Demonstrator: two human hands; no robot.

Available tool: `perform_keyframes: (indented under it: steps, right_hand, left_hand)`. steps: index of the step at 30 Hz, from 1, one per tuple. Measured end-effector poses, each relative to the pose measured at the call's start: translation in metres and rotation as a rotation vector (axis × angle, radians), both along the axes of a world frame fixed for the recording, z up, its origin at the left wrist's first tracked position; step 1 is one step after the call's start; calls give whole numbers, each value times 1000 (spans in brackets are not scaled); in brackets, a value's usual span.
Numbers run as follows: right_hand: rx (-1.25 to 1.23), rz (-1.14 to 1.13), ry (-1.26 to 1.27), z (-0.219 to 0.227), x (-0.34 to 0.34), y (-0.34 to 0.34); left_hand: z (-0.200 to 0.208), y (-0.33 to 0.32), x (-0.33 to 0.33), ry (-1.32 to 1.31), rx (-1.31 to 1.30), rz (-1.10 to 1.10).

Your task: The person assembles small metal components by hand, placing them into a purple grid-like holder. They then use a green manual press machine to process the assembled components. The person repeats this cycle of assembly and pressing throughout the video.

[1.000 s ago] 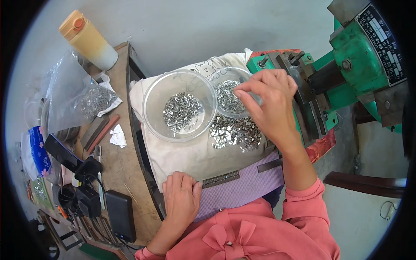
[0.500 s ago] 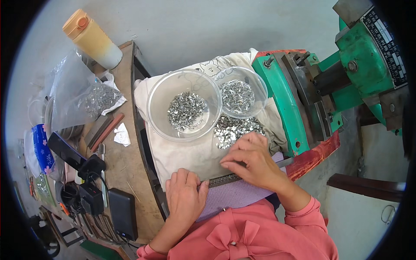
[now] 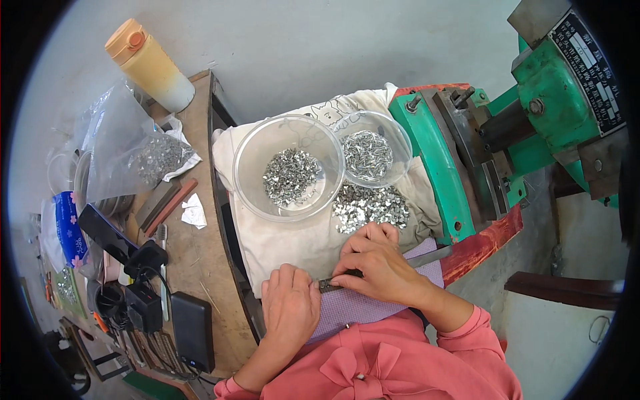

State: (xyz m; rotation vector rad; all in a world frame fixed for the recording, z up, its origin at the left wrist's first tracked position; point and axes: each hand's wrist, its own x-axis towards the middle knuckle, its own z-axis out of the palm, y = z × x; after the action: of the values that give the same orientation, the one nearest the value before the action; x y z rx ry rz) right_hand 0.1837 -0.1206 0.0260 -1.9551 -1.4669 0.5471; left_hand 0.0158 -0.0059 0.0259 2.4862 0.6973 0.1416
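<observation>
A narrow dark metal bar (image 3: 430, 259), with a row of small pieces or notches along it, lies across a purple cloth (image 3: 347, 315) near my lap. My left hand (image 3: 291, 303) is closed over the bar's left end, thumb against it. My right hand (image 3: 380, 267) is pinched at the bar just right of that thumb; whatever its fingertips hold is hidden. Beyond it, a loose pile of small shiny metal pieces (image 3: 367, 212) rests on a cream cloth (image 3: 267, 247). A large clear tub (image 3: 243, 183) and a smaller clear tub (image 3: 405, 157) hold more small metal parts.
A green press (image 3: 433, 167) stands close on the right, above a red surface (image 3: 497, 237). On the left, a wooden table (image 3: 200, 267) carries a cream-and-orange bottle (image 3: 157, 70), a plastic bag (image 3: 123, 147), a phone (image 3: 105, 232) and a black power bank (image 3: 192, 331).
My right hand has moved left and slightly down along the bar, coming close to my left thumb. My left hand stays at the bar's left end. The whole view has shifted slightly.
</observation>
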Motion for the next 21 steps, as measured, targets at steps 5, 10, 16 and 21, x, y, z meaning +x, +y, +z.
perform_keyframes:
  steps: [5,10,16,21]
  right_hand:
    - [-31,0,-9,0,0,1]
    - [-36,-1,16,-3,1,2]
    - [-43,-5,49,-4,0,3]
    - [-13,-18,46,-7,1,1]
  left_hand:
    - [-1,0,-1,-8,16,-16]
    - [-3,-1,-3,-19,35,-35]
    - [-5,1,-6,-41,34,-31]
    - [-7,6,-5,-48,-8,-24]
